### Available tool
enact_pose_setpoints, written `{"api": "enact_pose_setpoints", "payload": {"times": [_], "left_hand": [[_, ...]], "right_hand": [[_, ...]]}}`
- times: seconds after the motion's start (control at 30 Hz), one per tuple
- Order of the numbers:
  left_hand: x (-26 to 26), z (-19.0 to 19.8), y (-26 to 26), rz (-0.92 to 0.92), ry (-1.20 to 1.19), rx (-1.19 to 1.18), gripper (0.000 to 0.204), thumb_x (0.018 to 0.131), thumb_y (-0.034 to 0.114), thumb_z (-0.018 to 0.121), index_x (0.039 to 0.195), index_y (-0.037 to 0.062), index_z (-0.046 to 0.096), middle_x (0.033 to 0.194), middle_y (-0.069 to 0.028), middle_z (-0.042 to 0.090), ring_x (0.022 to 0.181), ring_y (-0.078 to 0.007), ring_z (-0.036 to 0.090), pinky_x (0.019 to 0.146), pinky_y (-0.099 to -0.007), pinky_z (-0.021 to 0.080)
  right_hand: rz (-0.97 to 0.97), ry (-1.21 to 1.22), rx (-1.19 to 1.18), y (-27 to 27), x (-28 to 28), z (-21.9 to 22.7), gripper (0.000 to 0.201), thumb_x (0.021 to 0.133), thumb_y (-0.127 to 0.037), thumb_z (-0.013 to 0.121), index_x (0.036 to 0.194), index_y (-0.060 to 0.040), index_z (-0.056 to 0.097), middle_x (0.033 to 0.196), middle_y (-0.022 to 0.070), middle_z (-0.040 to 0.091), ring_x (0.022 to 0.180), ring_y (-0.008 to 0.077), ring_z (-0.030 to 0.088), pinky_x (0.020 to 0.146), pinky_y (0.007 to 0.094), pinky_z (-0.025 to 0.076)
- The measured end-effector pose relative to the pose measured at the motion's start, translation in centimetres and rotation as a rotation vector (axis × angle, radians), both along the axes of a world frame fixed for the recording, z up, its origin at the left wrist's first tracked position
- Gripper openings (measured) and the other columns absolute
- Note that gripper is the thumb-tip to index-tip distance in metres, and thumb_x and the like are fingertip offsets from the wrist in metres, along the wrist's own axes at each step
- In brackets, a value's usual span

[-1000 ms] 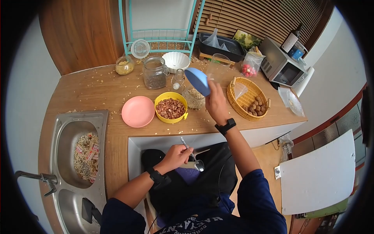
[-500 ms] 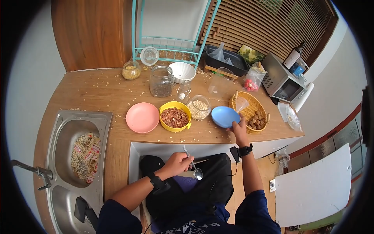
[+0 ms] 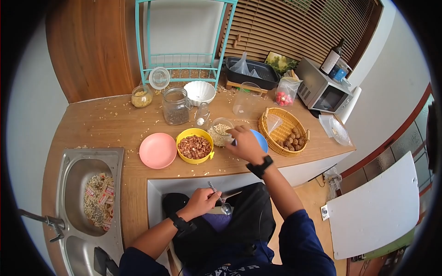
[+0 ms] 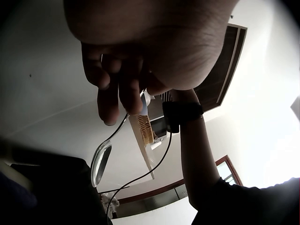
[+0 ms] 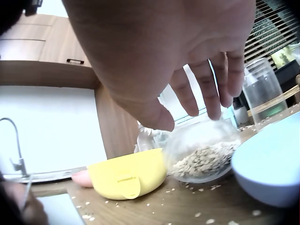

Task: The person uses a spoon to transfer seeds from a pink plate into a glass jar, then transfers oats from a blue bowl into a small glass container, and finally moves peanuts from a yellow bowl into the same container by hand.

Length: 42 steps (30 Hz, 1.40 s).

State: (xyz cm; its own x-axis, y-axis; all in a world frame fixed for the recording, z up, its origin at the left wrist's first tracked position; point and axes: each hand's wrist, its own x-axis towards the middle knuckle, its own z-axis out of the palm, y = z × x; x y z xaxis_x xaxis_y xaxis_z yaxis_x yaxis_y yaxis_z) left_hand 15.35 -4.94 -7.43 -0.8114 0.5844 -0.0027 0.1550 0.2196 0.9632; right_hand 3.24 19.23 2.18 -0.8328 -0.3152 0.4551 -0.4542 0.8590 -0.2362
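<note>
The left hand [image 3: 200, 204] holds a metal spoon [image 3: 225, 208] by its handle over the lap; in the left wrist view the spoon [image 4: 100, 165] hangs below the fingers. Above the glass jar of oats [image 5: 206, 154], the right hand [image 5: 187, 61] reaches with fingers spread and holds nothing. Left of that jar stands a yellow bowl [image 5: 129, 173] of reddish-brown nuts, and a pink bowl [image 3: 157, 151] sits further left. A blue bowl [image 3: 260, 141] rests on the counter right of the jar, partly covered by the right hand in the head view.
A wicker basket [image 3: 301, 125] with walnuts stands at the right. Behind are a jar of dark seeds [image 3: 176, 112], a small bottle [image 3: 201, 116], a white fluted bowl [image 3: 200, 92] and a clear plastic cup [image 3: 244, 106]. The sink [image 3: 69, 184] is at the left; oat flakes lie scattered.
The right hand lowered the blue bowl onto the counter, released it and moved left to the oat jar. The left hand still holds the spoon in much the same place.
</note>
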Motion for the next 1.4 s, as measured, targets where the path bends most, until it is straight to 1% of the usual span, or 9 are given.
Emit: {"api": "enact_pose_setpoints", "payload": {"times": [0.3,0.6,0.67,1.0,1.07,1.1,1.2,1.27,1.4], "left_hand": [[-0.4,0.2,-0.3,0.037,0.043,-0.014,0.041,0.107,0.026,0.061,0.077,-0.0015,0.065,0.06,-0.0057,0.064,0.055,-0.0108,0.061,0.055,-0.0308,0.048],[-0.3,-0.9,-0.1,0.031,0.144,-0.045,0.039,0.106,0.026,0.062,0.08,-0.0022,0.067,0.061,-0.0071,0.065,0.055,-0.0128,0.062,0.055,-0.031,0.049],[0.0,-0.4,0.0,0.061,0.064,-0.048,0.035,0.103,0.029,0.064,0.085,-0.0003,0.073,0.066,-0.0202,0.064,0.058,-0.0376,0.064,0.055,-0.0429,0.046],[0.0,-0.1,0.1,0.031,0.114,-0.064,0.031,0.102,0.026,0.064,0.089,0.0,0.075,0.068,-0.0199,0.067,0.061,-0.0378,0.067,0.057,-0.0433,0.048],[0.0,-0.2,0.1,0.023,0.178,-0.059,0.033,0.106,0.022,0.062,0.084,-0.0015,0.069,0.059,-0.0093,0.064,0.052,-0.0168,0.063,0.053,-0.0325,0.048],[0.1,-0.1,0.0,0.021,0.17,-0.062,0.033,0.106,0.022,0.062,0.084,-0.0015,0.069,0.059,-0.0093,0.064,0.052,-0.0168,0.063,0.053,-0.0325,0.048],[0.0,0.4,0.2,0.024,0.125,-0.053,0.03,0.102,0.026,0.065,0.089,0.0004,0.075,0.068,-0.0198,0.066,0.06,-0.0376,0.066,0.056,-0.0433,0.048],[0.1,0.3,0.2,0.001,0.193,-0.054,0.032,0.105,0.022,0.062,0.084,-0.0005,0.069,0.06,-0.0096,0.065,0.052,-0.019,0.064,0.053,-0.0328,0.048],[0.2,0.1,0.2,-0.01,0.21,-0.076,0.032,0.105,0.022,0.062,0.084,-0.0002,0.07,0.06,-0.0094,0.064,0.051,-0.0191,0.064,0.052,-0.0328,0.048]], "right_hand": [[0.006,0.033,0.349,-2.5,-4.7,1.5,0.035,0.079,-0.039,0.081,0.089,-0.0052,0.078,0.103,0.0155,0.07,0.108,0.0315,0.064,0.093,0.0428,0.052],[-0.011,-0.449,0.556,-4.1,-9.8,0.5,0.063,0.07,-0.045,0.083,0.12,-0.0078,0.073,0.119,0.0184,0.072,0.119,0.0314,0.066,0.101,0.0525,0.049],[0.032,-0.464,0.533,-3.7,-11.0,-0.7,0.065,0.069,-0.045,0.084,0.118,-0.0046,0.072,0.117,0.0207,0.072,0.116,0.0344,0.067,0.099,0.0519,0.05],[0.028,-0.571,0.469,-4.1,-12.6,-0.6,0.076,0.07,-0.062,0.079,0.107,0.0045,0.076,0.116,0.0281,0.073,0.109,0.039,0.07,0.095,0.044,0.056],[0.003,-0.578,0.439,-4.3,-13.2,-1.1,0.08,0.072,-0.067,0.075,0.107,0.0045,0.077,0.116,0.0281,0.073,0.108,0.039,0.071,0.095,0.0444,0.056],[-0.025,-0.596,0.426,-4.4,-13.5,-1.5,0.082,0.073,-0.07,0.072,0.107,0.0042,0.077,0.114,0.0274,0.074,0.107,0.0392,0.072,0.094,0.0446,0.056],[-0.063,-0.591,0.41,-4.4,-13.5,-2.1,0.083,0.075,-0.073,0.07,0.107,0.0028,0.078,0.112,0.0261,0.075,0.105,0.0393,0.072,0.093,0.0448,0.056],[-0.076,-0.569,0.402,-4.4,-13.0,-2.1,0.082,0.075,-0.073,0.07,0.107,0.0018,0.079,0.111,0.0255,0.075,0.104,0.0393,0.073,0.093,0.0449,0.057],[-0.121,-0.571,0.397,-4.9,-12.3,-1.2,0.076,0.077,-0.071,0.071,0.109,-0.0022,0.079,0.114,0.0227,0.075,0.107,0.037,0.072,0.094,0.0449,0.056]]}}
